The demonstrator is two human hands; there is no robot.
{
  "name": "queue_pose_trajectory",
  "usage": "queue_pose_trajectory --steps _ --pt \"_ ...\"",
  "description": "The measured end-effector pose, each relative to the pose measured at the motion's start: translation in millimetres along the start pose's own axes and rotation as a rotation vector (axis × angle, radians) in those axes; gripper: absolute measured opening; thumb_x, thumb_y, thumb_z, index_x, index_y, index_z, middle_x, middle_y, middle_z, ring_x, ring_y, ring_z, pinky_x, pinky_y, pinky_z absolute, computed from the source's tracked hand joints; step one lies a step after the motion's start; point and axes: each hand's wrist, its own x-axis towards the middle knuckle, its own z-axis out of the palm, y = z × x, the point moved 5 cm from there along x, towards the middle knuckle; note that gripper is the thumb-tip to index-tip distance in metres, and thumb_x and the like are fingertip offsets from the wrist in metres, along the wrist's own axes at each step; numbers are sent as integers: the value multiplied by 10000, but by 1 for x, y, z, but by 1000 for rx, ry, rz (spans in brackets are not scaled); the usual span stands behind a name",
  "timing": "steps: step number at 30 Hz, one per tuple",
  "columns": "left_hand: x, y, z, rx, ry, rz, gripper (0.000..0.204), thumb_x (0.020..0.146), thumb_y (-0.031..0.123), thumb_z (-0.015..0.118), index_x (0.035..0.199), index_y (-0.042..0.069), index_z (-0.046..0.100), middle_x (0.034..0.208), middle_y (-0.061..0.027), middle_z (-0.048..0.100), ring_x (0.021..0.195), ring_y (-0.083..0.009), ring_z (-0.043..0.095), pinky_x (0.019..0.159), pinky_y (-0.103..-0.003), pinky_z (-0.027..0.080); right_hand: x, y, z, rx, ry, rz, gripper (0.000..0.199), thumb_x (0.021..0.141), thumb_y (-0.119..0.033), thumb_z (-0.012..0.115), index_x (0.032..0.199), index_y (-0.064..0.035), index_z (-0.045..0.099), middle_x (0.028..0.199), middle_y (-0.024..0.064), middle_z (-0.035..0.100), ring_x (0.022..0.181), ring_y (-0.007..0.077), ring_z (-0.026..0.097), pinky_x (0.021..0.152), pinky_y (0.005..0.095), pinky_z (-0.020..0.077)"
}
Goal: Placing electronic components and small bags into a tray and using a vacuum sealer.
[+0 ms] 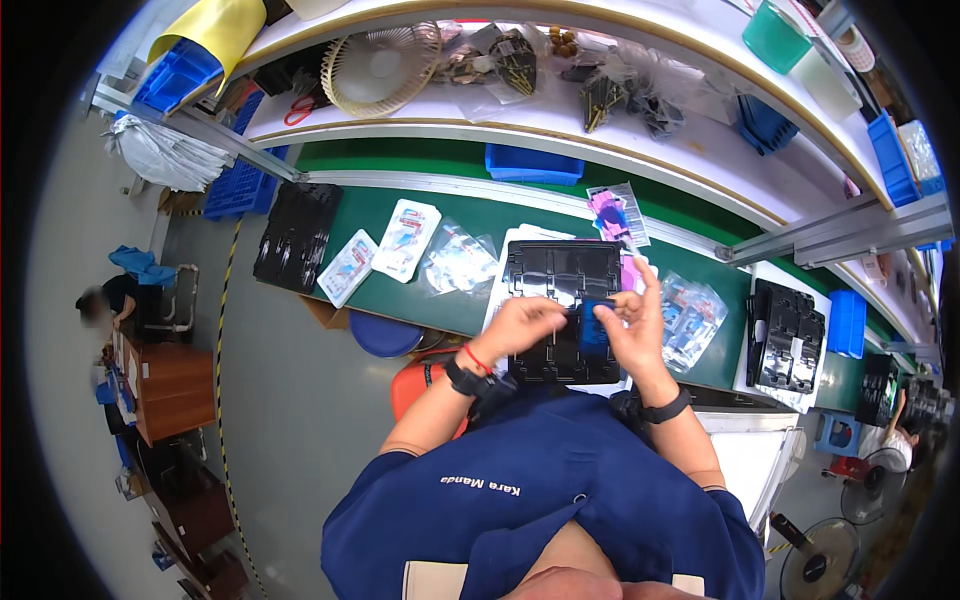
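Note:
Over a black molded plastic tray (pixel 535 262) with several compartments, both my hands work close together. My right hand (pixel 637 322) grips a thin, dark blue shiny rectangular piece (pixel 596 335) between thumb and fingers, above the tray's right side. To its left, my left hand (pixel 525 325) has thumb and fingertips pinched together near the tray's middle; whatever is in the pinch is too small to make out. White sheeting (pixel 497 305) lies under the tray. Pink and purple film pieces (pixel 612 215) in a clear sleeve lie just beyond it.
Left on the green bench (pixel 460 205) are printed blister packs (pixel 407 240), clear bags (pixel 458 262) and stacked black trays (pixel 297 235). More clear packets (pixel 692 320) and black trays (pixel 790 335) lie right. A shelf (pixel 400 130) with bagged parts overhangs the back; a blue bin (pixel 535 165) sits beneath.

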Motion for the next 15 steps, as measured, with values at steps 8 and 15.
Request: queue_pose_trajectory --steps 8,15 --pt "-12 -51 -124 1351 202 71 440 664 -2 544 1102 43 557 1218 -162 498 1192 -311 403 995 -424 297 1 13 -43 169 179 77 662 759 107 565 1308 -59 235 794 34 560 685 56 517 632 173 404" --pt "-19 -84 -145 1350 151 256 367 719 -24 496 1065 63 580 1154 -140 547 1071 -309 509 880 -395 422 -1 12 -33 144 170 62 659 759 92 579 1305 -59 242 776 26 553 678 54 514 634 176 405"
